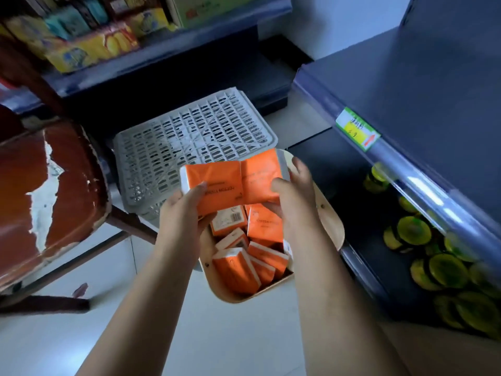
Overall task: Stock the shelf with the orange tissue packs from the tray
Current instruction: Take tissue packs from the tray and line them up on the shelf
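A pale wooden tray (329,221) sits on the floor and holds several orange tissue packs (244,264), lying loosely at angles. Above it my left hand (187,210) grips one orange tissue pack (217,183), thumb on top. Next to it my right hand (292,191) grips a second orange pack (261,173). The two packs touch side by side. The dark shelf (401,85) on the right has a bare top surface with a green and yellow price tag (357,130) on its front rail.
An upturned grey plastic crate (189,137) lies just behind the tray. A worn red-brown chair (46,185) stands at the left. The lower right shelf holds yellow-green round tins (444,270). Colourful boxes (89,47) fill the back-left shelf.
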A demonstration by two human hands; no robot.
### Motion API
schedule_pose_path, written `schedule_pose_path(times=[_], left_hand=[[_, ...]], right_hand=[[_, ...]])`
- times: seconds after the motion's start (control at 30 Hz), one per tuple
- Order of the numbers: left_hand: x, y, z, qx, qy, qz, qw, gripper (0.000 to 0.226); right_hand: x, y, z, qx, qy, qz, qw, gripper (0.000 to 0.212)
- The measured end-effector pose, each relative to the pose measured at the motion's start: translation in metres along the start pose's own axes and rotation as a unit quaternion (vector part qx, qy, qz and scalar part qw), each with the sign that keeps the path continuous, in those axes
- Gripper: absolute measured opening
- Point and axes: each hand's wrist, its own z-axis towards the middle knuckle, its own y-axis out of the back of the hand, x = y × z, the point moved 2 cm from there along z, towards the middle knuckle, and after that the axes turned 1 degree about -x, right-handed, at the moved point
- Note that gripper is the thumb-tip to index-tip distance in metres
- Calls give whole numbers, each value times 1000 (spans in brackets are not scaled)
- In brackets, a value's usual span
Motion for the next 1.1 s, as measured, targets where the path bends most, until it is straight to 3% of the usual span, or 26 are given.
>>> schedule_pose_path(times=[0.07,0.2,0.27,0.43,0.5,0.6,0.73,0.8,1.1], left_hand=[[-12,-1,-12,37,-20,-6,999,1],[-27,-5,-43,137,-48,-4,989,52],[-32,-11,-60,180,-54,-2,982,62],[-45,-41,-117,259,-106,-4,960,39],[-50,-56,-141,314,-126,-1,941,34],[-57,-79,-172,352,-159,-6,922,36],[-67,-115,-220,381,-190,-37,904,59],[-67,-133,-245,400,-201,-47,893,55],[-34,-218,-358,561,-327,25,760,34]], right_hand=[[21,12,-17,15,15,4,1000,80],[59,45,-55,28,60,-3,998,59],[76,66,-77,5,97,-22,995,40],[113,128,-136,-102,201,-65,972,33],[127,156,-162,-127,237,-63,961,40],[148,201,-206,-150,296,-81,940,57],[161,265,-266,-226,346,-84,907,42],[164,298,-297,-272,357,-85,890,39],[138,430,-422,-437,343,-198,808,50]])
